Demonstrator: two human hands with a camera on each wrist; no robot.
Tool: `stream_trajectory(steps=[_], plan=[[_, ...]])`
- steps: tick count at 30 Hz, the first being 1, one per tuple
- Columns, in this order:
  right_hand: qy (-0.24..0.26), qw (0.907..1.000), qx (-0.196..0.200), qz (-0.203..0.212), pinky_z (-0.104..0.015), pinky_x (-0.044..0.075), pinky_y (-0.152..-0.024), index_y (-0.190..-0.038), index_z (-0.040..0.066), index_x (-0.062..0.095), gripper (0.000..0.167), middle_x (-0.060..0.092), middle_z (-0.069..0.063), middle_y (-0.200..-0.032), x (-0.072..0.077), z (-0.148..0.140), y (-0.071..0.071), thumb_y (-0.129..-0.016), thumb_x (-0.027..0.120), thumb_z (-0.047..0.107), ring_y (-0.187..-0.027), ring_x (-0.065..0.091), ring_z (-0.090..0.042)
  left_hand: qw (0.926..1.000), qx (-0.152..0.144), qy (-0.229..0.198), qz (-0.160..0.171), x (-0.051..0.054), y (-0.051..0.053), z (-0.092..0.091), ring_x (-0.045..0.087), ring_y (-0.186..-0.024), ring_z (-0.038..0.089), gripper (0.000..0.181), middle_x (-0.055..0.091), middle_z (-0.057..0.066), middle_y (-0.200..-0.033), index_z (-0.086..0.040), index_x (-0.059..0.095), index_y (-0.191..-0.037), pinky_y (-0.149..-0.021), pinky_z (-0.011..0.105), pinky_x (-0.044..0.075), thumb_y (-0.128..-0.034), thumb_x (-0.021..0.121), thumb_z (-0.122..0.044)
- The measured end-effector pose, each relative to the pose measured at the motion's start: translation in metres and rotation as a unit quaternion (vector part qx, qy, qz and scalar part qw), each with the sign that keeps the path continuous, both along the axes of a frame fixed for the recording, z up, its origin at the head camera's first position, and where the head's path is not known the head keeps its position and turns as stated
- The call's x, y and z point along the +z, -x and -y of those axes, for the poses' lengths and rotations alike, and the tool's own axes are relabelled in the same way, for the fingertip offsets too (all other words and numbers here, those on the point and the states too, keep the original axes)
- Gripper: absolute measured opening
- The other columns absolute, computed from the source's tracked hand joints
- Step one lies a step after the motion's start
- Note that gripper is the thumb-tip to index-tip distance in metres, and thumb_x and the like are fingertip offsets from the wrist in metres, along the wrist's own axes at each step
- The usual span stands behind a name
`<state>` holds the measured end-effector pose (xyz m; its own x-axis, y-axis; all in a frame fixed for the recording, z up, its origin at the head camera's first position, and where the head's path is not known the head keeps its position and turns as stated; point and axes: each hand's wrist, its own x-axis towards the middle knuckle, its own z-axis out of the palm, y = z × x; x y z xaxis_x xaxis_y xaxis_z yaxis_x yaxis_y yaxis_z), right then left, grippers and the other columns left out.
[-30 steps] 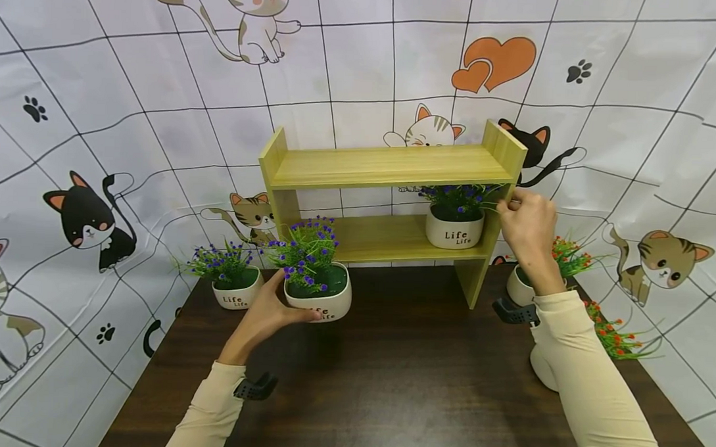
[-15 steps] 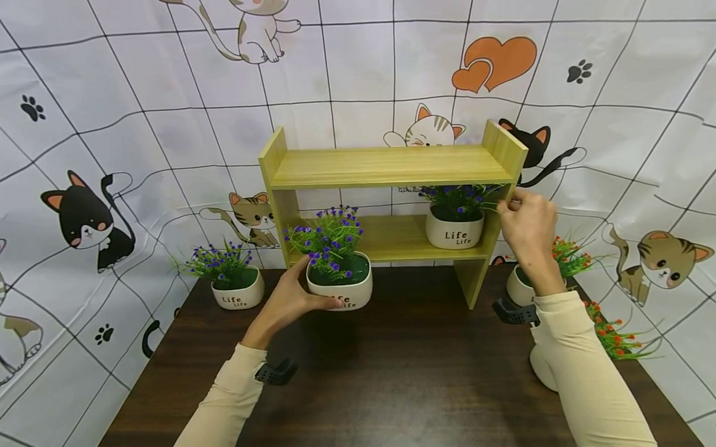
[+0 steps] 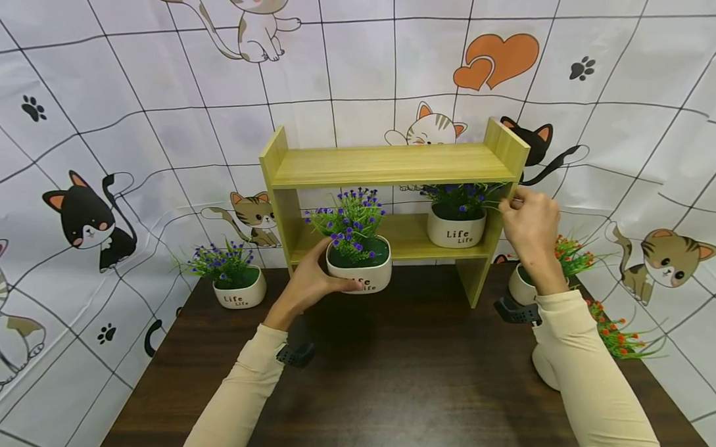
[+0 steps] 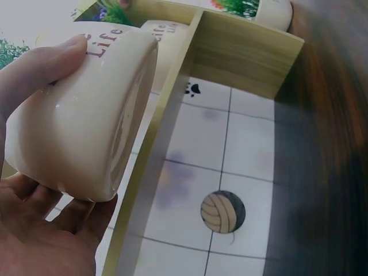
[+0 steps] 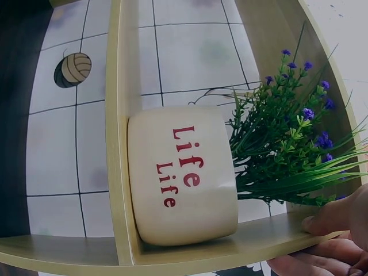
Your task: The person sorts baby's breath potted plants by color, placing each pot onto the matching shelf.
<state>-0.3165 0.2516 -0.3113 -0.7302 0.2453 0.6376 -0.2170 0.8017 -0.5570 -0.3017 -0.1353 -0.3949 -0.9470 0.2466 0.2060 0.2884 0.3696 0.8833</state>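
Partly behind left thumb (image 4: 63, 60), pot (image 4: 86, 121) lettering (image 4: 104, 43).

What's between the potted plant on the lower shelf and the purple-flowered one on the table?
In the head view, the left hand and the potted plant it grips appear between them, plus the shelf unit's left side panel.

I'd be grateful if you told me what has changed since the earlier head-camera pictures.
The left hand has carried the purple-flowered pot it grips rightward and up in the head view, to in front of the lower board. Nothing was newly grasped or let go. The right hand still holds the side panel; the pot on that board stayed put.
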Motion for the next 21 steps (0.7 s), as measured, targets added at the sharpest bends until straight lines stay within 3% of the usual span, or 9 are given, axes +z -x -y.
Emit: stream_trajectory(steps=[13,21], plan=[[-0.001,1.0000,-0.004,0.002,-0.065,0.056,-0.090,-0.117,-0.009,0.078,0.028,0.076,-0.030,-0.103,-0.001,-0.001,0.001,-0.100,0.061,0.007,-0.098,0.075,-0.051,0.9995,-0.026,-0.005,-0.017,0.006,0.016,-0.031,0.067,-0.125,0.029,0.098,0.067,0.008,-0.140,-0.018,0.051,-0.155,-0.108,0.053,0.054,-0.0708,0.099,-0.028],[0.000,1.0000,-0.003,0.003,-0.064,0.058,-0.089,-0.115,-0.008,0.078,0.027,0.076,-0.029,-0.103,0.000,-0.001,0.000,-0.100,0.061,0.006,-0.098,0.076,-0.049,0.9996,-0.019,0.013,-0.014,0.010,0.025,-0.044,0.066,-0.127,0.029,0.102,0.065,0.009,-0.143,-0.018,0.048,-0.158,-0.108,0.053,0.055,-0.0715,0.099,-0.032]])
